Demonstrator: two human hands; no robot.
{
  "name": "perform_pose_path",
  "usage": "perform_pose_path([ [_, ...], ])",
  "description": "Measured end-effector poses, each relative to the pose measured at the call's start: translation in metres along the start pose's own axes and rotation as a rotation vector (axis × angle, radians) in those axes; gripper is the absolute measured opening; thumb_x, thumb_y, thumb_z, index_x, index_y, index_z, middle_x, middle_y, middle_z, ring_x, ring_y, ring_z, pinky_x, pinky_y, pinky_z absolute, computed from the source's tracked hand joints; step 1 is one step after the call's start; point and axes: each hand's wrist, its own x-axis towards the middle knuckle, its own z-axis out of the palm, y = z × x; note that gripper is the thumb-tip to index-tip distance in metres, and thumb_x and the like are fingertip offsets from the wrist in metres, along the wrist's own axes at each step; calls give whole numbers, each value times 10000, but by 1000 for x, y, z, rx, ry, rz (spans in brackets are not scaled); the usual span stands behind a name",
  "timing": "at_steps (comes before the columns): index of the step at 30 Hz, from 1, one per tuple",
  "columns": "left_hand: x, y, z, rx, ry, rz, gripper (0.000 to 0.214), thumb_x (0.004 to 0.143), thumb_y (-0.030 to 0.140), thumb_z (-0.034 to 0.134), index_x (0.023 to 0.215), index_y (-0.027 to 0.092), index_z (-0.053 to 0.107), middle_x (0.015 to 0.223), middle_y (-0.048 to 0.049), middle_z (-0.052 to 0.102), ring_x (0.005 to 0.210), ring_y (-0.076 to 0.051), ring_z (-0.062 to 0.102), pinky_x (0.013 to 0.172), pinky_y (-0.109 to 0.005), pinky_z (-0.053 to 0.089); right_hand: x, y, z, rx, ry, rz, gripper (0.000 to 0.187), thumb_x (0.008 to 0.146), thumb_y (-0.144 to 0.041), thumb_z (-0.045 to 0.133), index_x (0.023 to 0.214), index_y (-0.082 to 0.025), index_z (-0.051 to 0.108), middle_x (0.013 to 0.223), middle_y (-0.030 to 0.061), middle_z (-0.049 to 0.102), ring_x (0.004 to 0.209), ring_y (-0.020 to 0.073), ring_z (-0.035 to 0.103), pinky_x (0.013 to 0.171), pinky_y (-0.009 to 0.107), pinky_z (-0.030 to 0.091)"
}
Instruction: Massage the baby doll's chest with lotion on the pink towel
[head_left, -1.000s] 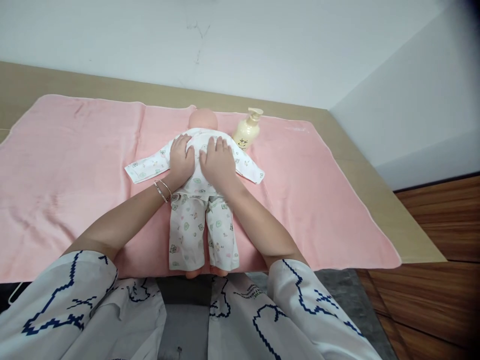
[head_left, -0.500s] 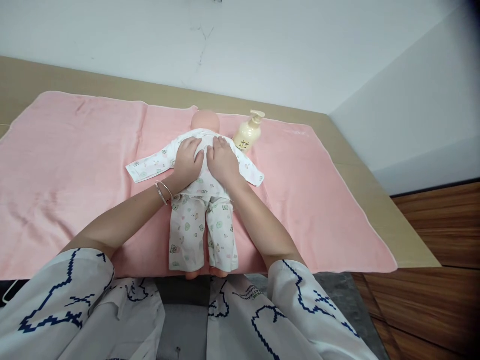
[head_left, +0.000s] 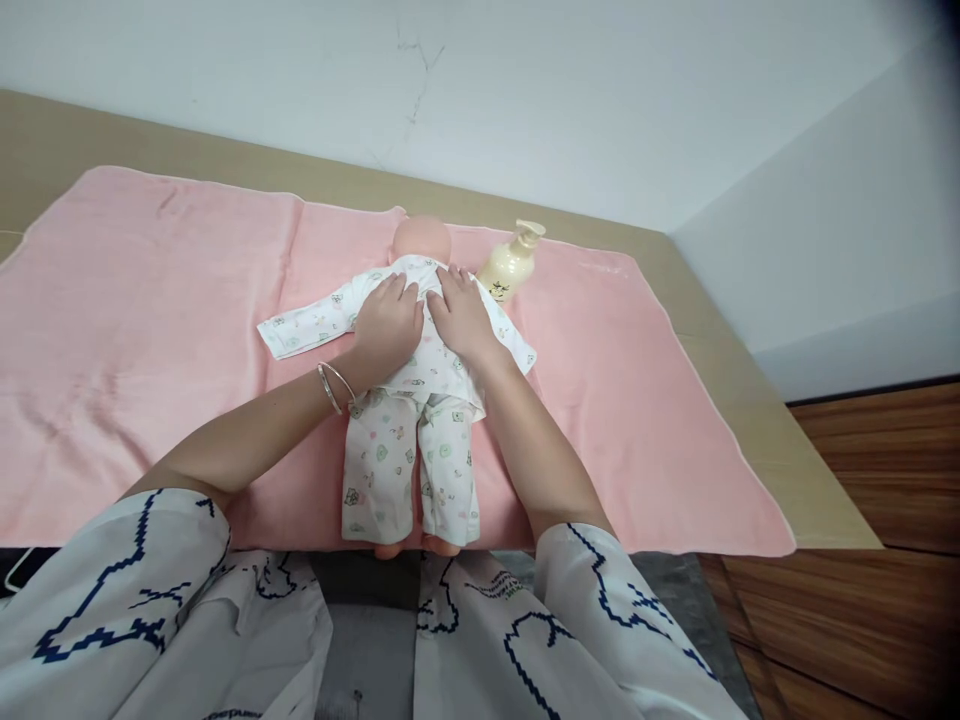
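A baby doll [head_left: 421, 240] lies on a pink blanket, its bald head away from me and no face showing. It wears a white printed long-sleeved top [head_left: 429, 372] and matching trousers [head_left: 381, 468], with its feet at the near edge. My left hand [head_left: 388, 328] rests open on the left side of the doll's upper body. Across from it, my right hand [head_left: 466, 318] lies open near the right shoulder, fingers somewhat spread. Both palms face down on the top and grip nothing visible. The doll's sleeves stretch out to either side.
A cream pump bottle [head_left: 511, 265] stands close to the doll's right-side sleeve. The pink blanket [head_left: 187, 300] covers most of the wooden tabletop [head_left: 787, 470]. Behind is a white wall, and wood-grain panels [head_left: 870, 620] stand at the right.
My right hand has slid slightly outward toward the right shoulder, its fingers more spread. The top's hem has shifted to the right. The camera view has tilted a little.
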Motion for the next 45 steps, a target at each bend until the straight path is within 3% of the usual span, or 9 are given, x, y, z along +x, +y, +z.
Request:
perform_pose_path([
  [2,2,1,-1,2,-7,-8,361,961,252,404,1199,109,635,1386,-209,610,1373,-356,506,1195,-571,356,-1,-3,0,-47,-11,-13,581,1008,-303,337,1527,-46,381,1614,216,372,1538,366,290,1246,594,243],
  [8,15,-23,-3,-27,-66,-61,419,930,295,490,1289,101,589,1408,-210,590,1396,-377,473,1218,-600,299,-26,-39,2,-183,91,-38,513,1004,-234,308,1384,30,528,1404,291,588,1381,386,515,1175,560,369],
  [12,13,-23,0,-6,-42,-49,424,949,293,463,1317,110,567,1449,-217,556,1421,-396,441,1217,-637,260,-23,-34,2,-183,47,-60,549,1012,-247,302,1447,49,459,1485,322,498,1433,394,457,1197,565,335],
  [19,-16,19,-3,124,-21,38,424,982,217,385,1324,40,564,1469,-251,530,1445,-355,440,1223,-549,310,-1,-2,-1,-28,-37,-21,585,1007,-310,339,1532,-55,379,1635,182,351,1549,335,272,1273,524,218],
  [22,-17,20,-5,159,-32,32,438,967,217,402,1346,74,567,1473,-205,549,1440,-323,455,1223,-524,338,-6,-9,-2,-61,-14,-2,563,1016,-306,329,1524,-71,394,1619,177,383,1533,362,298,1257,562,227],
  [27,1,0,-6,101,-54,-75,464,933,224,418,1345,99,592,1473,-158,572,1440,-288,466,1246,-490,328,-31,-41,-1,-219,62,52,522,1033,-281,314,1465,-32,469,1488,248,533,1421,386,472,1208,578,294],
  [31,8,-9,-6,59,-75,-138,492,944,236,394,1390,102,553,1492,-148,555,1477,-286,415,1261,-488,295,-41,-53,5,-291,117,21,515,1034,-257,314,1445,2,487,1489,285,515,1421,383,477,1227,541,270],
  [39,4,-6,0,91,-69,-146,460,992,266,373,1399,117,526,1513,-157,528,1503,-283,373,1276,-488,250,-6,-12,7,9,8,-2,601,1004,-347,384,1547,-89,364,1655,175,305,1565,324,233,1278,551,179],
  [45,-7,5,-2,148,-20,-57,400,1003,228,352,1317,113,572,1480,-179,550,1458,-306,434,1234,-526,320,-2,-2,10,60,14,0,633,983,-358,411,1548,-77,360,1660,177,294,1574,325,202,1289,537,154],
])
